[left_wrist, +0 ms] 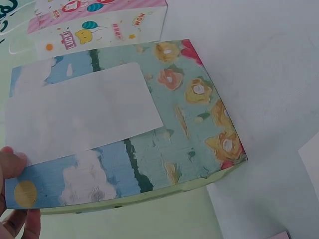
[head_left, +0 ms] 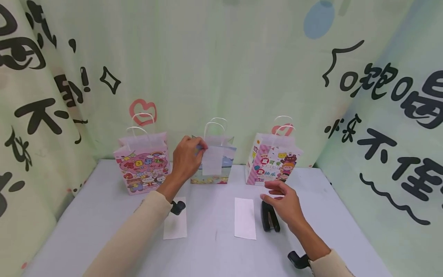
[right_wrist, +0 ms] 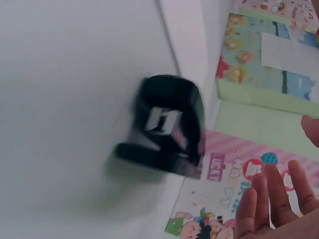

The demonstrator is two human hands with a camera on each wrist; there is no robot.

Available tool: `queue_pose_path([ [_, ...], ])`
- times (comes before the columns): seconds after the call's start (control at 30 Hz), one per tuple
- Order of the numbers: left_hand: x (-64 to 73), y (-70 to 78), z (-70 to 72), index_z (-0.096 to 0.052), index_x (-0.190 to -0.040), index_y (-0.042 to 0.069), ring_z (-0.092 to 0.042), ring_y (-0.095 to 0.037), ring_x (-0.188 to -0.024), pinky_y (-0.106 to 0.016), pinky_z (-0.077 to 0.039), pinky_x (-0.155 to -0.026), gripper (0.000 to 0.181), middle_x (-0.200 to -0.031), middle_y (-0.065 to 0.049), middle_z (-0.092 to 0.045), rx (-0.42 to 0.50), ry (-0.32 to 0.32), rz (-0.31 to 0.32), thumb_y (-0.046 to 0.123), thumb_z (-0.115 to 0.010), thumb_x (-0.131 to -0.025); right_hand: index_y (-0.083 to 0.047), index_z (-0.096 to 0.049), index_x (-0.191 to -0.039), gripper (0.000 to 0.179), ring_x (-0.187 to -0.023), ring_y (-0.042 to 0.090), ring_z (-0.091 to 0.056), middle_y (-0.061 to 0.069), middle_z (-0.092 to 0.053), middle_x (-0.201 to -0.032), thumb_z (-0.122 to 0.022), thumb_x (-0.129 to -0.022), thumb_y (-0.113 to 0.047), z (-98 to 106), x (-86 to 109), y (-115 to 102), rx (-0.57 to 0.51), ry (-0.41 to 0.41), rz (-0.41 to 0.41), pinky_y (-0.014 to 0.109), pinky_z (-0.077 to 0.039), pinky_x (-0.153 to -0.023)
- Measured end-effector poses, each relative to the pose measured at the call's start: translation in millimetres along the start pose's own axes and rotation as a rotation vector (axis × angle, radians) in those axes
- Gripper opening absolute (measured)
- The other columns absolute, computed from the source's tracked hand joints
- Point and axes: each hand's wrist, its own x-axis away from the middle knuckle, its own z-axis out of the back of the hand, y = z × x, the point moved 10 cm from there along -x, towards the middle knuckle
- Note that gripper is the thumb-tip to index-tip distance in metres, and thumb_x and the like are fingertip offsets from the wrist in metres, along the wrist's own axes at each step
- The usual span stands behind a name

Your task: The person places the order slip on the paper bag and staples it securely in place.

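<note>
In the head view my left hand is at the top left of the middle paper bag, a gift bag with white handles. It pinches a white paper slip against the bag's front. The left wrist view shows the thumb at the slip's edge and fingers behind the bag's rim; a painted sky and flowers cover that bag. My right hand hovers beside a black stapler on the table, holding nothing. In the right wrist view, its fingers are spread apart from the stapler.
Pink cartoon gift bags stand on either side, one on the left and one on the right. Two more white slips, a left one and a right one, lie on the white table. Printed curtains surround it.
</note>
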Motion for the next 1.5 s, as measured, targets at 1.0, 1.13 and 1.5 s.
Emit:
queue_pose_path([
  [1.0,0.6,-0.7,-1.9,-0.077,-0.099,0.013,-0.062,-0.025,-0.097,-0.045,-0.061,-0.084,0.005,-0.104,-0.007,-0.074,-0.002,-0.007,0.009,0.011,-0.080,-0.095,-0.017,-0.059,-0.145,0.069,-0.128,0.039,-0.056,0.019,-0.057,-0.147,-0.090,-0.084,-0.010,-23.5,18.6,42.8,0.237,-0.073,-0.036,0.059,-0.055,-0.104],
  [1.13,-0.3,0.3,-1.1,-0.078,-0.098,0.013,-0.063,-0.026,-0.097,-0.044,-0.060,-0.081,0.005,-0.103,-0.007,-0.074,-0.011,-0.002,0.004,0.010,-0.079,-0.095,-0.017,-0.055,-0.150,0.076,-0.127,0.037,-0.058,0.018,-0.061,-0.146,-0.092,-0.083,-0.014,-24.0,17.2,40.9,0.270,-0.106,-0.010,0.058,-0.055,-0.102],
  [1.5,1.8,1.2,-1.3,-0.079,-0.100,0.011,-0.062,-0.026,-0.095,-0.044,-0.061,-0.082,0.005,-0.103,-0.008,-0.073,-0.002,-0.003,-0.001,0.009,-0.078,-0.096,-0.003,-0.053,-0.150,0.098,-0.109,0.033,-0.060,0.021,-0.065,-0.126,-0.101,-0.071,-0.036,-27.6,11.8,48.0,0.486,-0.147,-0.042,0.057,-0.054,-0.098],
])
